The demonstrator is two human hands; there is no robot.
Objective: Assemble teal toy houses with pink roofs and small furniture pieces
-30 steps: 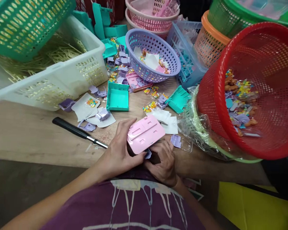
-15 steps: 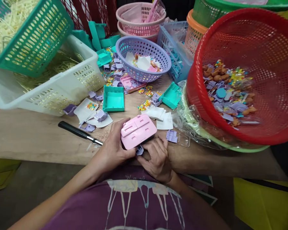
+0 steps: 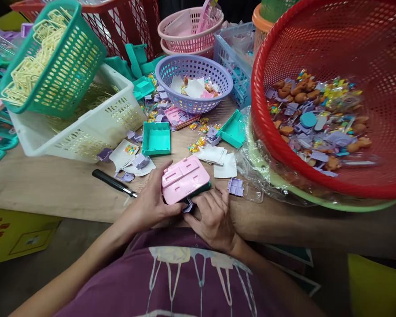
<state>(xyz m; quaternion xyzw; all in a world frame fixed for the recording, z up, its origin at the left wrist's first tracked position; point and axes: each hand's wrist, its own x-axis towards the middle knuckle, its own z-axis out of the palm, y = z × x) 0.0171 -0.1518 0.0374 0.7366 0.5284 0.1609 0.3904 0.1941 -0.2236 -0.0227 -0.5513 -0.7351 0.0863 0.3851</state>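
My left hand [image 3: 148, 198] grips a pink plastic case [image 3: 185, 178] by its left side, thumb along the lower edge. Teal plastic shows beneath the pink face at the right. At the case's near edge is a small purple plastic part [image 3: 187, 206], partly hidden by fingers. The curled fingers and thumb of my right hand [image 3: 214, 215] close on that part, against the underside of the case. A black-handled tool [image 3: 110, 181] lies beside my left wrist, its metal shaft running under the hand. Right of my right hand lies a purple compartment piece [image 3: 235, 186] with a clear plastic cover.
Teal trays [image 3: 156, 139], white paper pieces [image 3: 226, 165] and small candy-coloured packets lie beyond the case. A purple basket [image 3: 194, 103] stands behind. A large red basket [image 3: 260, 132] of mixed parts leans at right; a white crate [image 3: 82, 136] bears a green basket [image 3: 66, 72] at left.
The view has turned slightly left, bringing more teal items into sight at the far left. The case is tilted a little more, showing more of its teal side. Both hands keep their hold.
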